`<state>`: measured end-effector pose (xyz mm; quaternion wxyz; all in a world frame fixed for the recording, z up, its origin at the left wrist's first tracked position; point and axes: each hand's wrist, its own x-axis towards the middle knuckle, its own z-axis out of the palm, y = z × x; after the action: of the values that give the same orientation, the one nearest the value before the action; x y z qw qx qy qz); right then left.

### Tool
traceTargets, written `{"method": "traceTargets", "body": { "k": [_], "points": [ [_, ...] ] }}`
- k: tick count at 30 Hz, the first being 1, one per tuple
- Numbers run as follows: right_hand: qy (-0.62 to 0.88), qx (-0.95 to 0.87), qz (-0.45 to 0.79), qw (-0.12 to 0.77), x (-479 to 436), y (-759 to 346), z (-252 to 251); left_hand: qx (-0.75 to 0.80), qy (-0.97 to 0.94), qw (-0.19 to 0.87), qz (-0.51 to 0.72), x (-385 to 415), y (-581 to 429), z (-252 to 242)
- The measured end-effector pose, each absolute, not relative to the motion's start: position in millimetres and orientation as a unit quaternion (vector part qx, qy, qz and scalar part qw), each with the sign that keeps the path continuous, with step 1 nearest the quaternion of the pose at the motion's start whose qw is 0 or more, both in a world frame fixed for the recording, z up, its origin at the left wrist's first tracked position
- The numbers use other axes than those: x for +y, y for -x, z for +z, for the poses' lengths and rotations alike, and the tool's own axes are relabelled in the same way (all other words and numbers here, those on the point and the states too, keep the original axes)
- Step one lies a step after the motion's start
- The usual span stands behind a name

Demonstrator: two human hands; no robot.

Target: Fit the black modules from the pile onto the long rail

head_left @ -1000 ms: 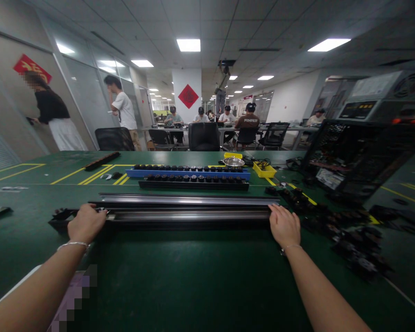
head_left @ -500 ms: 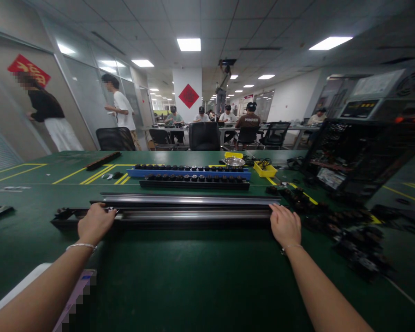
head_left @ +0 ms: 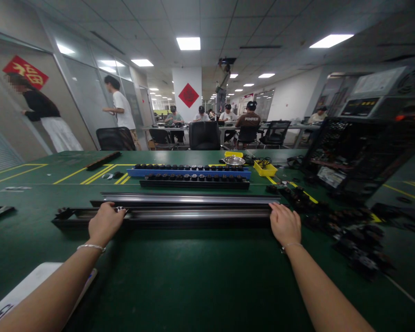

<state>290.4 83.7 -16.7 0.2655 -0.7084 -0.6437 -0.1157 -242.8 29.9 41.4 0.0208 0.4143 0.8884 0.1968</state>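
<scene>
A long dark metal channel (head_left: 197,215) with a shiny inner face lies across the green table, and a second similar rail (head_left: 190,199) lies just behind it. My left hand (head_left: 106,222) is closed on a small dark part with bright metal bits, inside the channel toward its left end. At the channel's right end rests my right hand (head_left: 286,223), its fingers laid over the end and nearly together. Small black parts (head_left: 64,212) sit in the channel's left end.
Behind the rails stand a blue rail (head_left: 190,173) and a black rail (head_left: 193,184) lined with black parts. Loose black parts (head_left: 363,251) and an open computer case (head_left: 346,157) are at right. A yellow tray (head_left: 264,168) sits farther back. A white object (head_left: 24,293) lies front left.
My left hand has slid to the right along the channel with the small part. My right hand has stayed at the right end. More of the white object shows at front left.
</scene>
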Motion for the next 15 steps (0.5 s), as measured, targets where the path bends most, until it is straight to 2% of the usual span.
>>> {"method": "traceTargets", "body": {
  "k": [15],
  "points": [
    [0.703, -0.654, -0.134, 0.246, 83.8, -291.0, -14.3, 0.882, -0.428, 0.017, 0.197, 31.6, 217.1, 42.7]
  ]
}}
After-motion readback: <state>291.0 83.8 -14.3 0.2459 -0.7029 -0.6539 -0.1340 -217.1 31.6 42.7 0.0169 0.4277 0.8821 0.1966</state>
